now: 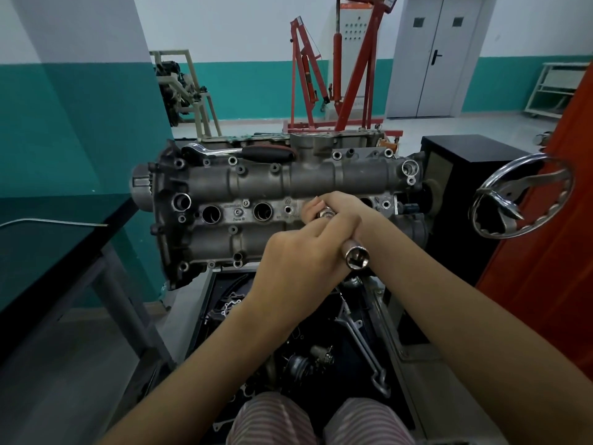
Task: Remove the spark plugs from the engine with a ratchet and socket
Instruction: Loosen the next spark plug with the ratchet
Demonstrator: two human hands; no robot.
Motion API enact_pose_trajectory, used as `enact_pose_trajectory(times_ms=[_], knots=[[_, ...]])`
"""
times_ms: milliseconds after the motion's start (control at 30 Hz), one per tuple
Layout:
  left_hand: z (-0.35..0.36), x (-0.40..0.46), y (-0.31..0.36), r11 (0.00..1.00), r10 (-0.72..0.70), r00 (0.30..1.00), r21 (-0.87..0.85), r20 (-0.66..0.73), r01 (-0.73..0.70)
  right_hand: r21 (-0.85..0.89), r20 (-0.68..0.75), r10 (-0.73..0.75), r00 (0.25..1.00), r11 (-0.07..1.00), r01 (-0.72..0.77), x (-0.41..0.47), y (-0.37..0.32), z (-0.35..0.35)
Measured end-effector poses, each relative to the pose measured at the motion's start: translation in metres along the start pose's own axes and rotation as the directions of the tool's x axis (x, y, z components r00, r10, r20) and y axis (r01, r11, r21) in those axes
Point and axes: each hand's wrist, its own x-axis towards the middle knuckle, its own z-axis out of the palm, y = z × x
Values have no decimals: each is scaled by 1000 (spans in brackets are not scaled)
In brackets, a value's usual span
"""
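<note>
Workshop engine: left hand grips socket; right hand pinches its top.

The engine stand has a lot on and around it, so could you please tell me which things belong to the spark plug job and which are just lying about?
In the job:
- engine
- long socket, held in the left hand
- right hand, pinching a small metal part at the socket's far end
- ratchet, resting on the engine's far edge

Lying about:
- red engine hoist
- chrome handwheel
- wrenches in the tray below

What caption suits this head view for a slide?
Both hands work a socket tool over the engine; ratchet lies on top.
</note>
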Motion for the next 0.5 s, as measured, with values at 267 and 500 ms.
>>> enact_pose_trajectory(times_ms=[267,500], knots=[[-3,-20,-12,928,32,961,-365,275,74,65,41,24,999,998,-26,-6,-3,-5],[24,11,-57,-55,-746,288,-486,601,872,-24,192,116,975,993,-113,-7,4,-6]])
